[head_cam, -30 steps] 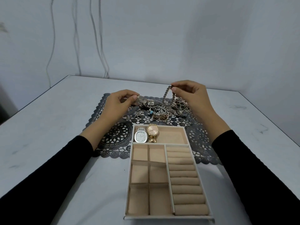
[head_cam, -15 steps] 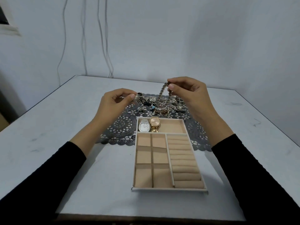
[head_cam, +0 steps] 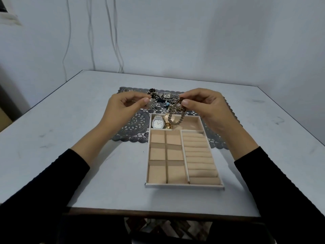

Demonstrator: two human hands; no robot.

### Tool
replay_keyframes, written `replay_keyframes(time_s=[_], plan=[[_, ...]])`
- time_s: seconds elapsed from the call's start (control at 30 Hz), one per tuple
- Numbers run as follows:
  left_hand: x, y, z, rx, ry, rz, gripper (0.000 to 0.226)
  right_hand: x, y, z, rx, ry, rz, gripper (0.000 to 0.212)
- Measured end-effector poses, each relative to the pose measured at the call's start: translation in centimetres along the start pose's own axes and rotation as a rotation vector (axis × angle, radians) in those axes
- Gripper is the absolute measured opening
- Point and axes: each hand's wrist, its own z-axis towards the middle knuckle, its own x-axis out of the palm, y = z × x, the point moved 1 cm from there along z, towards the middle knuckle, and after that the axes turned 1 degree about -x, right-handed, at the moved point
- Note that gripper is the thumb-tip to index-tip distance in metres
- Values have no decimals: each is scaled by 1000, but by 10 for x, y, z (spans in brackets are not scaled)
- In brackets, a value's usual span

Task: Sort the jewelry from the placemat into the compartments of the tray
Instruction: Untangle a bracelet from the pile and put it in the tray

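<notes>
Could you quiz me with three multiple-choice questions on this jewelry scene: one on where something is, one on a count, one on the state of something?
1. Where do the watches lie in the tray?
A. in the wide far compartment
B. on the ring rolls
C. in the near left square

2. How many watches lie in the tray?
A. none
B. two
C. four

3. What is the right hand doing?
A. resting flat on the table
B. pinching a beaded bracelet that hangs in a loop
C. gripping the tray's edge

Answers:
1. A: the silver watch and the gold watch sit side by side at the left of the far compartment.
2. B: only those two show there; the six square compartments are bare.
3. B: the beaded bracelet dangles from its fingertips above the watches, while the left hand pinches a silver fan-shaped piece.
</notes>
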Motion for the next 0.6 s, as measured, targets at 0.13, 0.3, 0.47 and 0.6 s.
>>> replay_keyframes(time_s=[0.13,0.3,0.47,0.6], plan=[[1,0,0,1,9,9,12,2,-3,-5,25,65,-30,21],[5,0,-1,0,29,25,12,2,-6,-8,95,158,-90,17],[5,3,0,-20,23,36,11,4,-4,-10,154,231,-197,20],[5,4,0,-25,33,41,11,6,-4,-10,186,252,-263,20]])
